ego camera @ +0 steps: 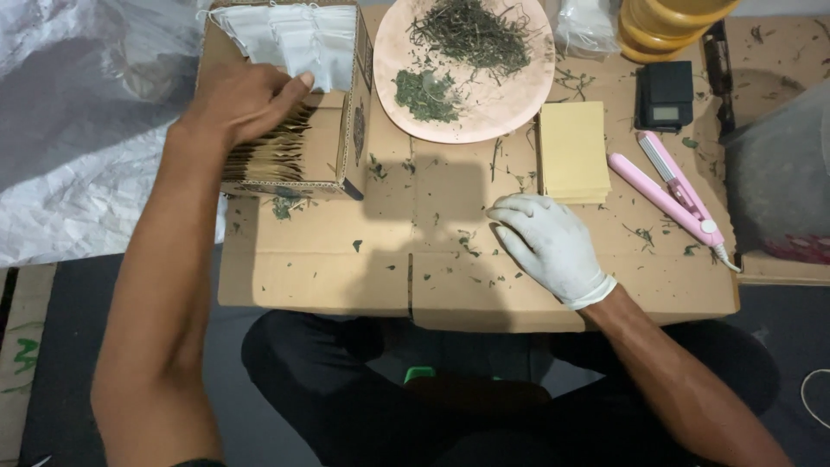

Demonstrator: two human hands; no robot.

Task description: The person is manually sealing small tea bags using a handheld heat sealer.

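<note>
Fingers of our bare left hand (246, 99) pinch a brown paper sachet (275, 149) in the cardboard box (346, 130). Our white-gloved right hand (545, 242) rests flat, holding nothing, on flattened cardboard (346, 268) flecked with dried leaves.

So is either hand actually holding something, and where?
The left hand pinches the top edges of brown packets standing in the box. The gloved right hand rests flat on the cardboard, holding nothing.
</note>
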